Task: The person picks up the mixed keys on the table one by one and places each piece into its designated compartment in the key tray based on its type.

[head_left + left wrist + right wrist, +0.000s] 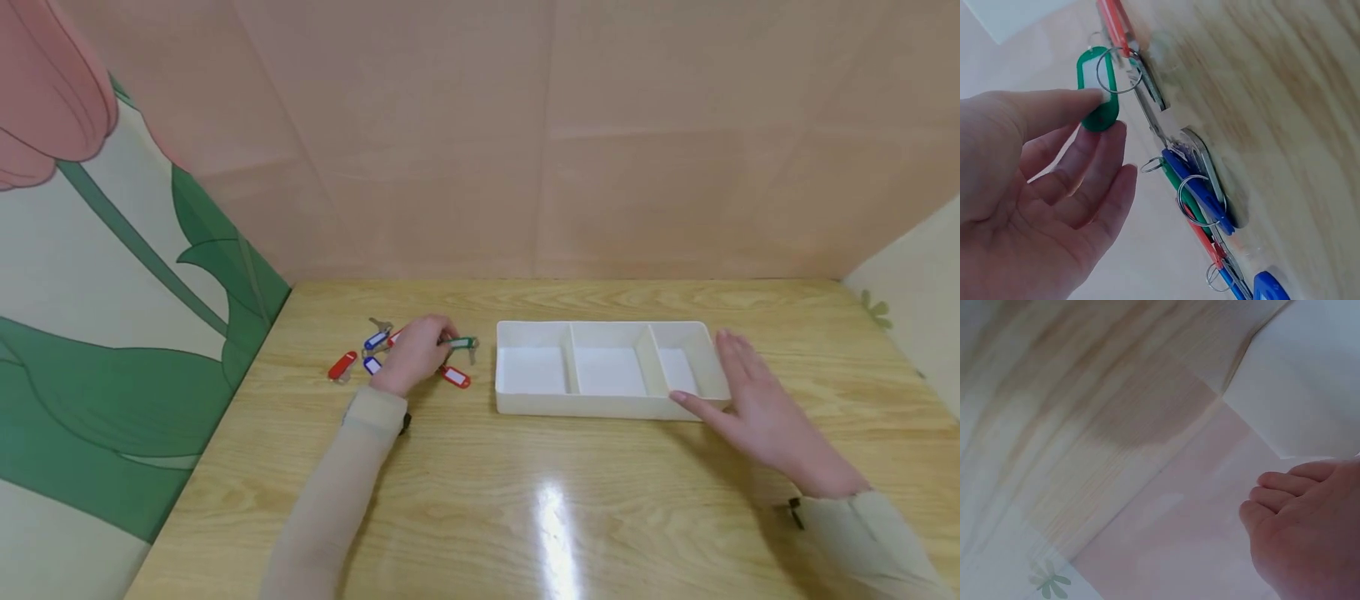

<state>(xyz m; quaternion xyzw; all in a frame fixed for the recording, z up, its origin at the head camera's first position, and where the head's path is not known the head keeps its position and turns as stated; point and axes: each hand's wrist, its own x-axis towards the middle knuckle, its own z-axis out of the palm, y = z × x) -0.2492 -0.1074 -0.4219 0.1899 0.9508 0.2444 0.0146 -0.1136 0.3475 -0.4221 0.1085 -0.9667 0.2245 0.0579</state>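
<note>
My left hand (414,357) pinches a green key tag (462,342) between thumb and fingers, left of the white tray. In the left wrist view, this green tag (1104,117) has a white label and a metal ring, raised off the table. Around the hand lie a red key tag (342,365), blue key tags (376,340) and another red key tag (456,377), with keys attached. My right hand (761,412) rests on the right end of the three-compartment white tray (585,406), thumb on the front rim, fingers extended along the end wall.
The wood-grain table (465,500) reaches a pink backdrop (450,167) behind. A panel with a flower print (112,400) stands along the left edge, and a pale panel (918,283) at the right. Beneath the left hand, another green tag (1180,187) lies among blue and red ones.
</note>
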